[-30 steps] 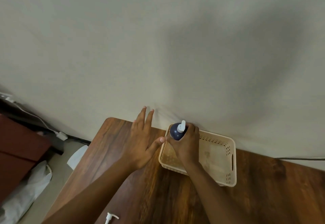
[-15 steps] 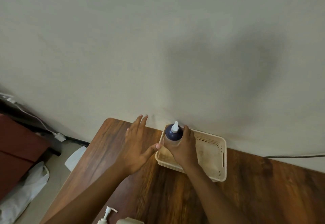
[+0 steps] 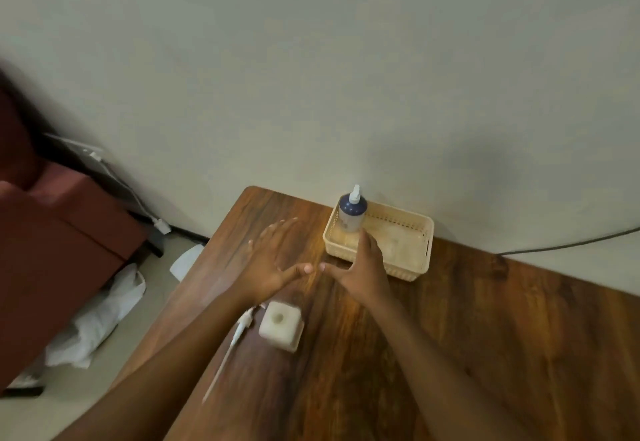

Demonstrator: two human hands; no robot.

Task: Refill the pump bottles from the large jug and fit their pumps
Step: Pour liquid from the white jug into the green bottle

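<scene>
A dark blue pump bottle (image 3: 352, 212) with a white pump on top stands upright in the left end of a cream plastic basket (image 3: 401, 253) against the wall. My right hand (image 3: 363, 267) hovers just in front of the basket, fingers spread, holding nothing. My left hand (image 3: 273, 260) is open over the wooden table (image 3: 485, 336), thumb nearly touching the right thumb. Nearer to me stands a square cream bottle (image 3: 281, 325) with an open neck. A loose white pump (image 3: 235, 340) with its long tube lies beside it, partly under my left forearm.
The table's left edge drops to the floor, where white cloth or bags (image 3: 100, 316) and a dark red piece of furniture (image 3: 52, 239) sit. A white cable and plug (image 3: 161, 226) run along the wall. A dark cable (image 3: 568, 243) crosses the wall at right.
My right hand has let go of the blue pump bottle, which now stands in the basket, and drawn back. The view has tilted down, showing the square bottle and loose pump.
</scene>
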